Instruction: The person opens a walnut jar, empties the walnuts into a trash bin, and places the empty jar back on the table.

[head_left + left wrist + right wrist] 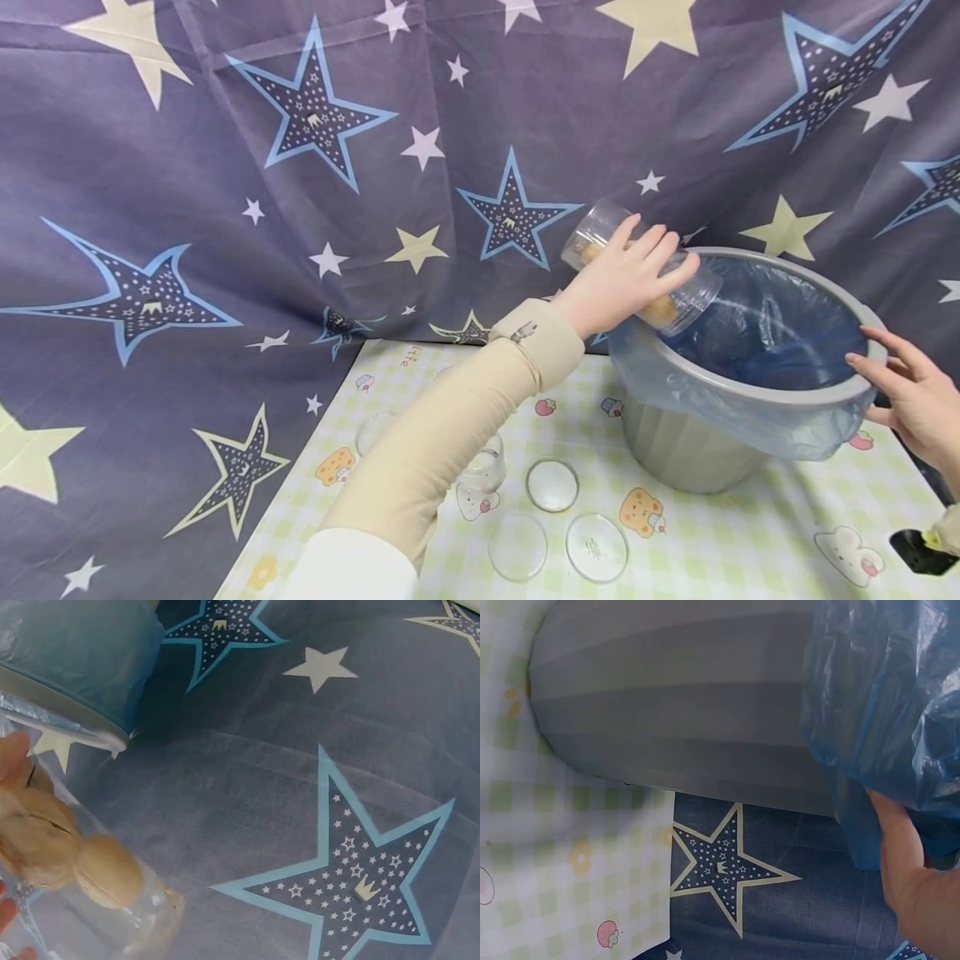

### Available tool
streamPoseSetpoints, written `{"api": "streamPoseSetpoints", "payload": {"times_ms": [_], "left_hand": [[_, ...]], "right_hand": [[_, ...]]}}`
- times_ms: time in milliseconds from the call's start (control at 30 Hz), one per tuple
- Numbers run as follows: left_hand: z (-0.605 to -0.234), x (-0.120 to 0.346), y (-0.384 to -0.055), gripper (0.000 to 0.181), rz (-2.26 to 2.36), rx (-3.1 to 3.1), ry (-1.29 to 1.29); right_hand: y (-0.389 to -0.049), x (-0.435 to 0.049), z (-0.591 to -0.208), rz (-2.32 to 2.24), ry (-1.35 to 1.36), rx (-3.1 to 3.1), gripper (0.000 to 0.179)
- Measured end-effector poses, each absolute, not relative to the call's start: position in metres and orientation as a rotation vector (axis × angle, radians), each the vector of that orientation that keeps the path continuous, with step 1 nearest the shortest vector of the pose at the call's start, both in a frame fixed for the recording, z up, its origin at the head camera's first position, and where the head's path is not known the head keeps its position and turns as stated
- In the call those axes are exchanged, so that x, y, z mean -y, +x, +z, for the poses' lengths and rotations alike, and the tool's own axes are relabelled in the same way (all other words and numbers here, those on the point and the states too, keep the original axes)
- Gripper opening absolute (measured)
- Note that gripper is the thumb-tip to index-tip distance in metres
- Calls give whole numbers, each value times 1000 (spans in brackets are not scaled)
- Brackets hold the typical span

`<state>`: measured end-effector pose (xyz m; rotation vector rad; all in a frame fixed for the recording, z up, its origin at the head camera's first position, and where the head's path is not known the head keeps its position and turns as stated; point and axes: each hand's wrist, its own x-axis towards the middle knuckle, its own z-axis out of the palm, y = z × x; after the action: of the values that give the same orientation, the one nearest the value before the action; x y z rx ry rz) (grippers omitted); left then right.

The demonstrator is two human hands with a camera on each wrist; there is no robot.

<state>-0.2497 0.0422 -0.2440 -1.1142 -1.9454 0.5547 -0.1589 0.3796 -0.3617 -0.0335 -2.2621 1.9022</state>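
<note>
My left hand (626, 271) grips a clear jar (697, 302), tipped on its side with its right end over the bin's left rim. Inside lie several round tan pieces (109, 870) that look like small buns or pastries, some with a dark crease. My right hand (918, 396) holds the right side of the rim of a grey trash bin (686, 450), fingertips over the edge. A blue plastic bag (772, 325) lines the bin and folds down outside it. In the right wrist view, part of my right hand (911, 877) touches the bag's hanging edge.
A clear glass jar (483, 471) stands on the checked tablecloth (712, 542), partly behind my left sleeve. Near it lie clear round lids (597, 547), several in all. A star-patterned curtain (375, 275) hangs behind the table. A black object (918, 552) sits at the right wrist.
</note>
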Motion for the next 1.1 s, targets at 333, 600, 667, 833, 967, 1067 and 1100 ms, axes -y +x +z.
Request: {"api": "streamPoseSetpoints", "payload": {"times_ms": [333, 600, 667, 833, 967, 1067, 1100], "left_hand": [[-247, -43, -250, 48, 595, 1961, -1114], [-247, -43, -249, 50, 595, 1998, -1106], [-248, -43, -249, 50, 589, 2012, -1110], [-253, -43, -249, 47, 577, 2048, -1118], [-255, -43, -249, 46, 581, 1972, -1139], [-256, -45, -251, 43, 597, 1877, -1156], [-256, -46, -251, 43, 607, 1848, -1159]], "right_hand": [[-179, -408, -392, 1716, -71, 2365, 57], [-170, -395, -379, 1820, -70, 2300, 57], [-180, -412, -394, 1735, -68, 2362, 59], [-218, -474, -453, 1595, -69, 2432, 60], [-209, -462, -442, 1715, -99, 2342, 60], [-188, -426, -408, 1808, -120, 2275, 59], [-184, -418, -400, 1777, -128, 2306, 59]]}}
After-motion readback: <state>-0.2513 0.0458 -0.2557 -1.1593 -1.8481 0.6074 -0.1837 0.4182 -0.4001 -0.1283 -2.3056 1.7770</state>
